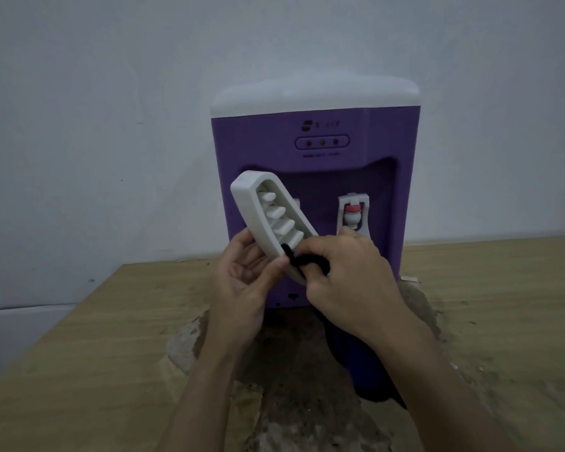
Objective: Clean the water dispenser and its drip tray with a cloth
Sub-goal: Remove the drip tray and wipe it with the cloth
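— That dispenser was purple with a white top, wasn't it?
— Yes. The drip tray was off-white, and the cloth under the fingers black.

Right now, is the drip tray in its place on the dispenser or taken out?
Taken out. The left hand holds the drip tray tilted in front of the dispenser, while the right hand presses a black cloth on it.

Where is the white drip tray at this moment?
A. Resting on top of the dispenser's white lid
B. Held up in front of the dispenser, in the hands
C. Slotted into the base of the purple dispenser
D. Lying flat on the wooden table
B: the drip tray is lifted and tilted in front of the dispenser, gripped by the left hand, while the right hand presses a dark cloth to its lower end.
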